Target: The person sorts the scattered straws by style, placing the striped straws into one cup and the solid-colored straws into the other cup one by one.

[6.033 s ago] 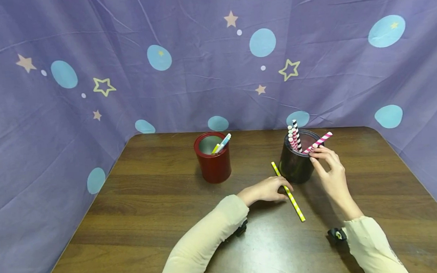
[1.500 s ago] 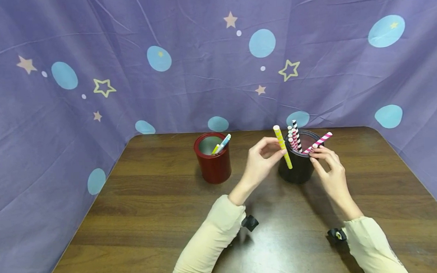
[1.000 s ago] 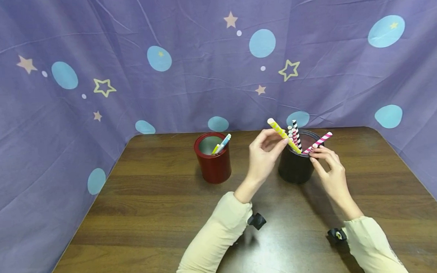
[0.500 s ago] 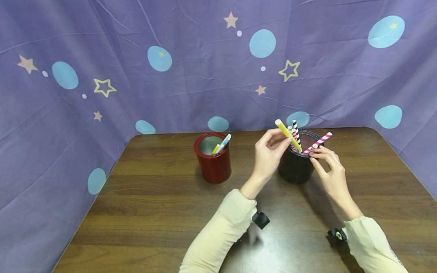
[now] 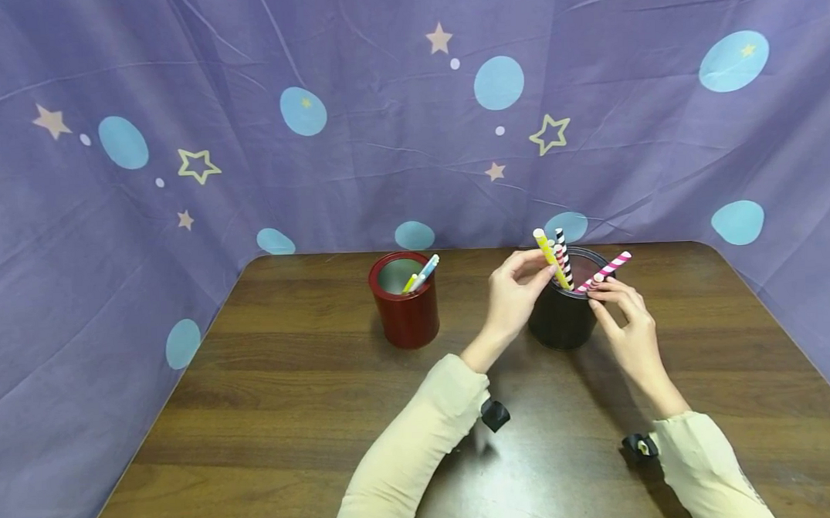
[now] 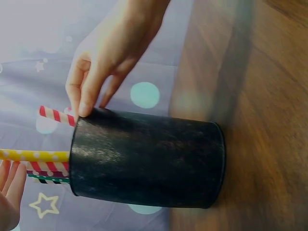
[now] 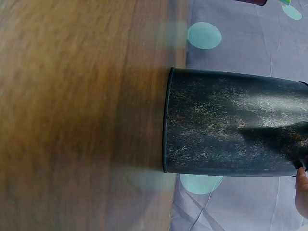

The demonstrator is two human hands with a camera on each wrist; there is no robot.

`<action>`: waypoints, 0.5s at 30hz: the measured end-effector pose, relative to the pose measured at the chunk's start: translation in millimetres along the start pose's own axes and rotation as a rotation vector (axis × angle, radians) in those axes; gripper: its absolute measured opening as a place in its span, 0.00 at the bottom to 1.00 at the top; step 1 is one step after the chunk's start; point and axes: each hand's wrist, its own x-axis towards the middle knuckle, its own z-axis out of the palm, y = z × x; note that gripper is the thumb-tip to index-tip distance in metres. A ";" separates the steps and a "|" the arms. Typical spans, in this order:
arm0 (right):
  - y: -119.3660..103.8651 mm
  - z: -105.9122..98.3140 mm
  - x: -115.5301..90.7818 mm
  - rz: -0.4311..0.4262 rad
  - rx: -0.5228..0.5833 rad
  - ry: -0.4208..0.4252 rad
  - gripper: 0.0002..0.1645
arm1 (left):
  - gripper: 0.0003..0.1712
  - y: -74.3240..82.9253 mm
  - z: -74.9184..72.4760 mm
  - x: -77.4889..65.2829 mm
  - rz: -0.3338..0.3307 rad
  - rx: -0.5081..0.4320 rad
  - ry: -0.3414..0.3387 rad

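My left hand (image 5: 512, 295) pinches a yellow paper straw (image 5: 551, 254) with white dots, whose lower end is inside the black can (image 5: 564, 322). In the left wrist view the yellow straw (image 6: 38, 155) stands out past the rim, with left fingertips against it. My right hand (image 5: 630, 331) grips the can's near right rim between thumb and fingers. Several other straws stand in the can: a black-and-white striped straw (image 5: 560, 237) and pink-and-white ones at the left, and a pink-and-white striped straw (image 5: 615, 262) leaning right. The straws' lower ends are hidden by the can wall.
A dark red can (image 5: 409, 321) stands to the left on the wooden table (image 5: 268, 389), with a blue-and-white pen-like stick (image 5: 425, 270) and a yellow stick (image 5: 410, 282) inside. A purple curtain (image 5: 384, 198) hangs behind the table.
The left hand has picked the yellow straw up from the table, brought its lower end into the black can, then shifted right and set it more upright. The right hand stays at the rim.
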 end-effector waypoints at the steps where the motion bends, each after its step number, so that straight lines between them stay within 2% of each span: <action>1: 0.0 -0.3 0.1 0.001 -0.002 -0.002 0.10 | 0.11 -0.6 0.1 -0.1 -0.001 0.017 -0.007; 6: 1.7 -0.6 -0.2 0.003 0.000 -0.011 0.11 | 0.10 -0.3 0.7 -1.4 0.035 0.113 -0.020; 9: 3.1 -0.2 -0.6 0.002 0.007 -0.011 0.12 | 0.10 0.7 1.6 -1.9 0.080 0.180 -0.007; 15: 1.8 -0.2 0.0 0.004 0.006 -0.014 0.12 | 0.10 1.2 1.2 -2.4 0.114 0.181 -0.004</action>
